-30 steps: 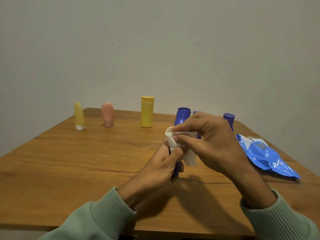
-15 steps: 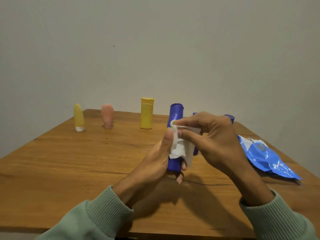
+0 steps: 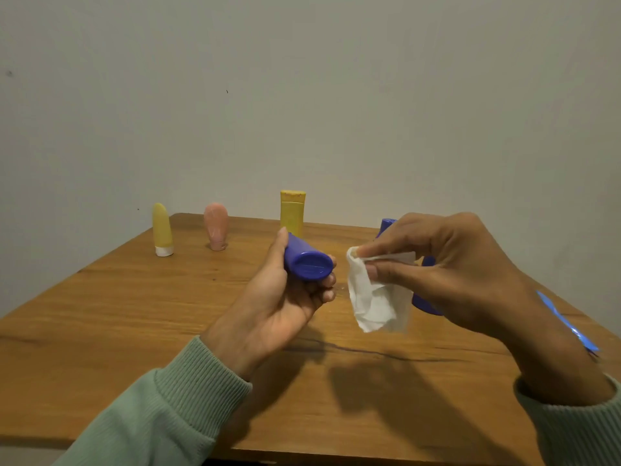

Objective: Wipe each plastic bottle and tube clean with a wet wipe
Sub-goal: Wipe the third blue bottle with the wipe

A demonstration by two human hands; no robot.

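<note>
Item: blue plastic bottle [image 3: 291, 251], frame centre, gripped in my left hand [image 3: 279, 297], cap [image 3: 311, 266] toward me; my right hand [image 3: 447, 270] pinches crumpled white wet wipe [image 3: 376, 304] just beside. I should wipe the cap face, turning the bottle.

No legible text on anything

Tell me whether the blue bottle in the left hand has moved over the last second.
Yes. The blue bottle has tipped from upright to one end facing the camera and shifted left, closer to the standing yellow bottle.
</note>
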